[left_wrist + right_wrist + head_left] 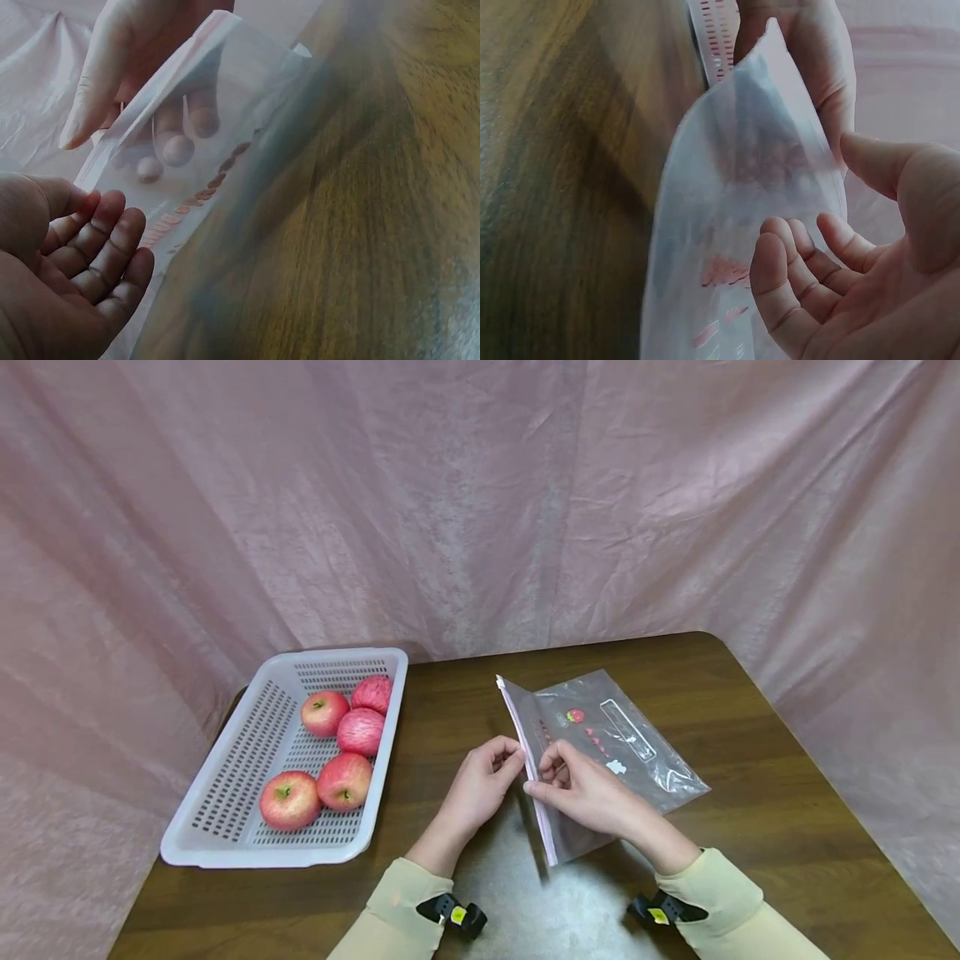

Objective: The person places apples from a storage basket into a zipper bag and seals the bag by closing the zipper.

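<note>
A clear zip bag [585,706] with strawberry and heart prints lies tilted on the table, its pink-white zip strip [547,835] raised toward the left. My left hand [480,781] pinches the strip near its middle between thumb and index finger. Close beside it, my right hand [592,789] is at the same strip, its thumb [874,161] on the outer side and its loosely bent fingers [780,281] against the bag side. A gap shows between that thumb and those fingers. The left wrist view shows the right fingers [176,150] through the clear plastic.
To the left stands a white plastic basket [217,852] with slotted walls, holding several red apples [290,800]. The brown wooden table [795,827] extends to the right of the bag. A pink curtain [480,510] hangs behind the table.
</note>
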Action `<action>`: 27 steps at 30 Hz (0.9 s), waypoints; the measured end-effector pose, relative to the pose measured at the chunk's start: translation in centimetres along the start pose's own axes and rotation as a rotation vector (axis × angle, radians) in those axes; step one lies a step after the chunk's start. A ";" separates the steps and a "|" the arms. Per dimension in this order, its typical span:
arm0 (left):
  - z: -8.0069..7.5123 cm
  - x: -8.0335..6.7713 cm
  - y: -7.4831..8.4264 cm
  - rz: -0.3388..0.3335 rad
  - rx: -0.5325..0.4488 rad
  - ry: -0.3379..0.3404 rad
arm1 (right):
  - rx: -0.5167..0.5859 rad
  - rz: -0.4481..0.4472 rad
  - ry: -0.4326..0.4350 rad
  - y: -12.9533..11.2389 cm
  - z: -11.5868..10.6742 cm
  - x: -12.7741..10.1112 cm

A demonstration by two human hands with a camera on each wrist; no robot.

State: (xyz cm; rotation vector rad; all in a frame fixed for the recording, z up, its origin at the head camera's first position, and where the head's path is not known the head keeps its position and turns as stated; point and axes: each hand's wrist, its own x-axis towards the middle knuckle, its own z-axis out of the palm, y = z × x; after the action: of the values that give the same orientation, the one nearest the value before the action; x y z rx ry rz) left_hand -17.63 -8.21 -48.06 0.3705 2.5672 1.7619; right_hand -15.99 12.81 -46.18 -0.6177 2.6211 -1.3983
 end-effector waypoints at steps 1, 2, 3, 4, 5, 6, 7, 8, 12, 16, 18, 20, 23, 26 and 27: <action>0.0 0.0 0.0 0.000 -0.007 -0.003 | -0.010 -0.003 0.008 0.0 0.0 0.0; -0.1 0.0 0.0 0.002 -0.011 -0.006 | -0.023 -0.007 0.017 -0.1 0.0 0.1; -0.1 0.0 0.0 0.001 -0.019 -0.009 | -0.033 -0.007 0.026 -0.2 0.1 0.1; -0.1 0.0 -0.1 -0.001 -0.028 -0.011 | -0.043 -0.003 0.035 -0.3 0.1 0.2; -0.1 0.0 -0.1 -0.002 -0.040 -0.013 | -0.054 0.001 0.044 -0.4 0.1 0.2; -0.2 0.0 -0.1 -0.003 -0.049 -0.012 | -0.067 0.004 0.052 -0.5 0.1 0.3; -0.2 0.0 -0.1 -0.009 -0.059 -0.009 | -0.078 0.011 0.061 -0.6 0.2 0.3; -0.1 0.0 -0.1 -0.011 -0.066 -0.004 | -0.089 0.019 0.070 -0.7 0.2 0.4; -0.1 -0.1 -0.2 -0.024 -0.076 0.028 | -0.118 0.035 0.103 -0.8 0.2 0.7; -0.2 0.0 -0.2 -0.031 -0.052 0.057 | -0.120 0.029 0.132 -0.9 0.2 0.9; -0.3 -0.1 -0.2 -0.035 -0.029 0.067 | -0.129 0.014 0.160 -0.9 0.2 1.0; -0.5 -0.1 -0.2 -0.044 -0.004 0.074 | -0.141 -0.012 0.193 -0.9 0.2 1.2; -0.7 -0.1 -0.2 -0.055 0.041 0.083 | -0.180 -0.076 0.245 -1.1 0.2 1.4; -0.9 -0.1 -0.3 -0.061 0.081 0.086 | -0.227 -0.132 0.272 -1.3 0.0 1.5; -1.0 -0.2 -0.3 -0.060 0.091 0.085 | -0.247 -0.147 0.275 -1.4 -0.1 1.6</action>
State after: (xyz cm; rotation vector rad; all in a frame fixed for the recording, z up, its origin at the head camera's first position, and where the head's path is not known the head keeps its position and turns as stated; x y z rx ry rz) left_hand -17.67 -9.23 -48.04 0.2217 2.6922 1.6820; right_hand -17.05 11.58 -44.86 -0.7031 3.0560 -1.2882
